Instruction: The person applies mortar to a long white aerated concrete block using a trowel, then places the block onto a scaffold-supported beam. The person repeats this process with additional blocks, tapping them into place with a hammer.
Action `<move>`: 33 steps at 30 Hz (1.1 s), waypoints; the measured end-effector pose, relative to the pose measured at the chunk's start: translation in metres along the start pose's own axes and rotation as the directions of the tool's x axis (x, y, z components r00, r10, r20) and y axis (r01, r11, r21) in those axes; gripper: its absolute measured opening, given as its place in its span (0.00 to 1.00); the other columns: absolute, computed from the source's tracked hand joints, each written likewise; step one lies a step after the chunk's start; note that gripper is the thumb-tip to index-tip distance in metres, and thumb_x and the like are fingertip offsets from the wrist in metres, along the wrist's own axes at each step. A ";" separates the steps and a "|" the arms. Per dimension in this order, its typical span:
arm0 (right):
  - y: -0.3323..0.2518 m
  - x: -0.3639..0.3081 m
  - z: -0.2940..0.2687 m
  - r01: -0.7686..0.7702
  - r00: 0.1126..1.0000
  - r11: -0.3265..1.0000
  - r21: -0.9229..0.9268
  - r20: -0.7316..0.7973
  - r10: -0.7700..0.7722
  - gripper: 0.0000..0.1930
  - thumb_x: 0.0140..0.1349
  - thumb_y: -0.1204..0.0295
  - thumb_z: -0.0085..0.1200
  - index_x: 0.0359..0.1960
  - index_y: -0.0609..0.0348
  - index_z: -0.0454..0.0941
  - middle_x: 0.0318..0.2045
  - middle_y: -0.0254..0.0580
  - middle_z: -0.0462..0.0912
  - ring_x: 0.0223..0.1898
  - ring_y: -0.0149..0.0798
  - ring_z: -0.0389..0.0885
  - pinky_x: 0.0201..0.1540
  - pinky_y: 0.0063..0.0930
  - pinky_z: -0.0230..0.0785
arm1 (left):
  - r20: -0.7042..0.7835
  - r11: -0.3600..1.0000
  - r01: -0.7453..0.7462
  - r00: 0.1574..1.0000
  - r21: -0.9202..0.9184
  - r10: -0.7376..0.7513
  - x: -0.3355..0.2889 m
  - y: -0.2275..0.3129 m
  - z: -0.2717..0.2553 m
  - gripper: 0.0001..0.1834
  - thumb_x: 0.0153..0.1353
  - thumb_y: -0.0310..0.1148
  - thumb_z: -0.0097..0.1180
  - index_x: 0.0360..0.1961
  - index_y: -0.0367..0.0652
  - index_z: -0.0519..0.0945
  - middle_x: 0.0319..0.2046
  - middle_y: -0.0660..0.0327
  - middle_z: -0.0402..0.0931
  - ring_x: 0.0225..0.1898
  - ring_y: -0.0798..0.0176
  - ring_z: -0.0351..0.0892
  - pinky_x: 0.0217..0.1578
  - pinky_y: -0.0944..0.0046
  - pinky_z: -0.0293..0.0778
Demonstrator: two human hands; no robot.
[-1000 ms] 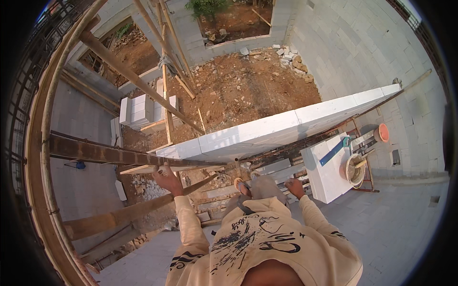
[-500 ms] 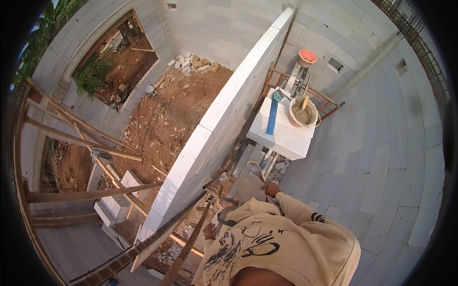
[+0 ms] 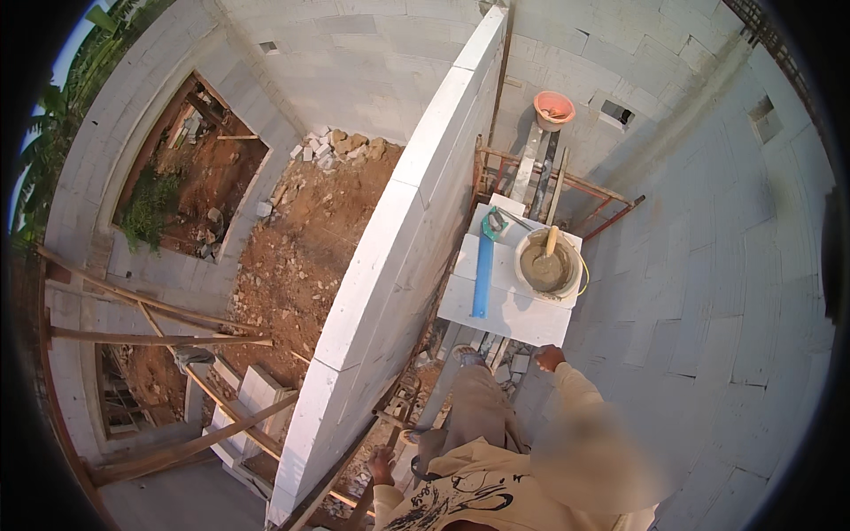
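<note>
My right hand [image 3: 550, 357] is by the near right corner of a stack of white lightweight blocks [image 3: 522, 320], fingers loosely curled and holding nothing I can see. My left hand [image 3: 382, 465] hangs low beside the partition wall, fingers apart and nothing in them. On the blocks lies a handsaw [image 3: 482, 274] with a long blue blade and a green handle. To its right stands a pale bucket [image 3: 568, 288] of grey mortar, with a tool's wooden handle [image 3: 552, 241] sticking up out of it. I cannot tell whether my right hand touches the blocks.
A white block partition wall [image 3: 376, 257] runs along my left. An orange bucket [image 3: 554, 108] stands on planks [image 3: 528, 164] over a rusty scaffold frame [image 3: 611, 212]. Timber poles [image 3: 168, 341] cross at the left above red soil and rubble. Grey block walls [image 3: 699, 292] rise to the right.
My right hand has moved forward and right, from beside my leg to near the block stack. My left hand has shifted slightly lower in view. The block stack with its tools appears nearer.
</note>
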State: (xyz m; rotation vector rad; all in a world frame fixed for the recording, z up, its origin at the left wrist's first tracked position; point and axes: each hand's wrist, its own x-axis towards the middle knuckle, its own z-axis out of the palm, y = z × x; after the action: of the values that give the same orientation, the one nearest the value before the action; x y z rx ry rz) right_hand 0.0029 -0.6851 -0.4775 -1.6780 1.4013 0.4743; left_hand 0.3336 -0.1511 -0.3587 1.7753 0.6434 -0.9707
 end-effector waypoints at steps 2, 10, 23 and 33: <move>0.003 0.032 -0.049 -0.041 0.989 0.987 0.158 -0.133 0.062 0.14 0.66 0.62 0.61 0.44 0.58 0.89 0.29 0.41 0.90 0.25 0.35 0.88 0.30 0.32 0.83 | 0.083 0.992 -0.030 0.996 0.127 0.019 -0.010 0.020 0.050 0.15 0.73 0.39 0.57 0.51 0.39 0.83 0.37 0.63 0.86 0.34 0.66 0.83 0.36 0.66 0.77; -0.061 0.043 -0.105 -0.015 0.995 0.872 0.489 -0.075 0.059 0.13 0.68 0.63 0.60 0.47 0.56 0.89 0.32 0.40 0.90 0.27 0.33 0.87 0.31 0.29 0.81 | 0.279 0.952 -0.145 0.958 0.268 0.068 -0.026 0.086 0.151 0.19 0.73 0.38 0.58 0.58 0.38 0.82 0.45 0.60 0.86 0.43 0.67 0.84 0.42 0.66 0.76; -0.060 -0.012 0.008 -0.106 0.981 0.926 0.362 0.191 0.038 0.18 0.68 0.59 0.61 0.47 0.63 0.88 0.33 0.45 0.91 0.30 0.39 0.90 0.40 0.34 0.83 | 0.160 0.953 0.034 0.983 0.302 -0.086 0.001 0.073 0.145 0.14 0.72 0.37 0.58 0.54 0.42 0.82 0.44 0.63 0.86 0.38 0.70 0.84 0.37 0.69 0.74; -0.055 0.009 -0.020 0.217 0.976 0.963 0.157 -0.045 -0.213 0.15 0.68 0.61 0.62 0.48 0.58 0.87 0.34 0.49 0.90 0.32 0.41 0.89 0.41 0.36 0.80 | 0.241 0.928 0.037 0.961 0.371 -0.135 0.055 0.027 0.170 0.14 0.72 0.36 0.59 0.53 0.40 0.85 0.41 0.60 0.89 0.36 0.71 0.85 0.32 0.70 0.76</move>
State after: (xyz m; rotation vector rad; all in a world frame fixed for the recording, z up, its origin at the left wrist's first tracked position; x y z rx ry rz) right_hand 0.0518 -0.7071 -0.4525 -1.6847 1.2242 0.2097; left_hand 0.3289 -0.3189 -0.4268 1.8997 0.3914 -1.4331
